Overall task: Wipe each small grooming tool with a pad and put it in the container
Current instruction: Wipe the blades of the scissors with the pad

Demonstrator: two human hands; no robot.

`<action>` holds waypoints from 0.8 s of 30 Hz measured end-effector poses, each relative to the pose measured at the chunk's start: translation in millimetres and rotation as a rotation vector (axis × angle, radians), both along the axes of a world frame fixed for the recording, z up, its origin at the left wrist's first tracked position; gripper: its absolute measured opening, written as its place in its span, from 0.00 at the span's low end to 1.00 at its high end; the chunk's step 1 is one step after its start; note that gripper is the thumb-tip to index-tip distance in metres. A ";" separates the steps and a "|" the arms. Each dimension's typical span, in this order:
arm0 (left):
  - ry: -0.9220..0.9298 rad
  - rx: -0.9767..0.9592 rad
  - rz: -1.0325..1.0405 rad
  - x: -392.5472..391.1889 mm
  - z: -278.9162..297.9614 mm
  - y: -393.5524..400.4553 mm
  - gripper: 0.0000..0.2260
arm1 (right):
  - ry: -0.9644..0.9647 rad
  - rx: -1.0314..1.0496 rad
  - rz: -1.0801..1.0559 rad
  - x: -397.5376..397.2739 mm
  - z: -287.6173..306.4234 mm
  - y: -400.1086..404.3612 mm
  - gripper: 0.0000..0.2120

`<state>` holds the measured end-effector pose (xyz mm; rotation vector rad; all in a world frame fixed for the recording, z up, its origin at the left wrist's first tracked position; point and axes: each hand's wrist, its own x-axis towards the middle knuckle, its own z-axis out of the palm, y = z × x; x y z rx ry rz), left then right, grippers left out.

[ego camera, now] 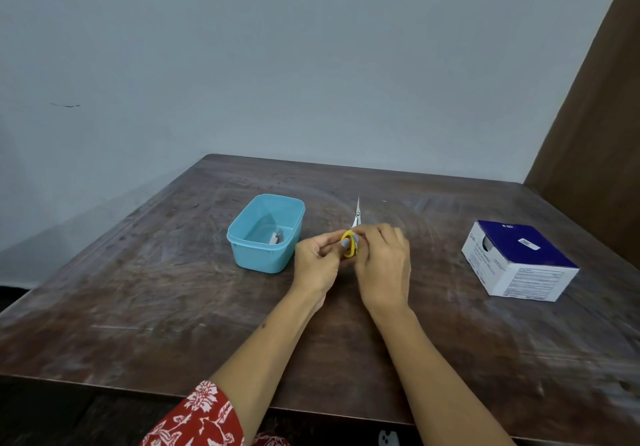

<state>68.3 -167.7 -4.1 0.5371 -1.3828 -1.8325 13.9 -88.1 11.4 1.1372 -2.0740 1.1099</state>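
while gripped, scissors (350, 243) between both hands

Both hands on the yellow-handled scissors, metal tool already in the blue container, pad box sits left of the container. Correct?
Not quite: the head view shows the pad box on the right side of the table, right of the blue container. The rest stands: left hand and right hand hold the scissors; a metal tool lies inside.
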 end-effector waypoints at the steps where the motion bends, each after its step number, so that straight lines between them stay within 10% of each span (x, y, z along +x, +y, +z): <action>1: -0.005 -0.006 -0.007 0.0 -0.2 0.2 0.08 | -0.027 -0.006 -0.024 -0.8 -0.4 -0.3 0.08; 24: 0.002 -0.029 0.079 3.7 6.3 6.1 0.09 | -0.135 -0.260 0.019 -3.0 0.3 2.2 0.07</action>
